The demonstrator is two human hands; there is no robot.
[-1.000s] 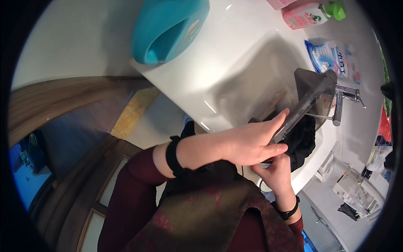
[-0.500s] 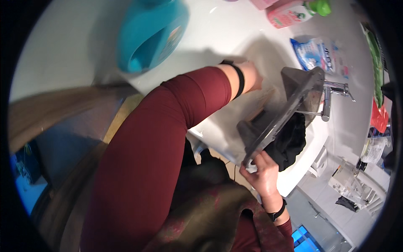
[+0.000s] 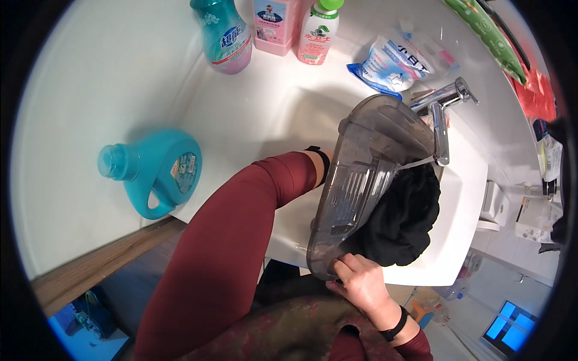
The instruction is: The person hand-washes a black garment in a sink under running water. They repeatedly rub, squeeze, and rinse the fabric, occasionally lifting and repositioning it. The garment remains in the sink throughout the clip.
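A translucent grey plastic tray (image 3: 355, 180) with slots in its floor stands tilted over the white sink (image 3: 448, 259). My right hand (image 3: 361, 283) grips its near rim, fingers curled over the edge. My left forearm (image 3: 289, 177), in a maroon sleeve, reaches behind the tray. That hand is hidden there, so its fingers do not show. From the chrome tap (image 3: 442, 129) a thin stream of water runs onto the tray. Bunched black cloth (image 3: 400, 219) lies in the sink, right beside the tray.
A teal jug bottle (image 3: 171, 165) stands at the left of the counter. Along the back are a teal-and-purple bottle (image 3: 226, 39), a pink bottle (image 3: 274, 27), a pink-and-white bottle with a green cap (image 3: 318, 36) and a blue-and-white plastic packet (image 3: 391, 63).
The tray has turned from nearly edge-on to show its slotted face. My left hand, visible before, is now behind it. My right hand stays on the rim. The whole view has shifted.
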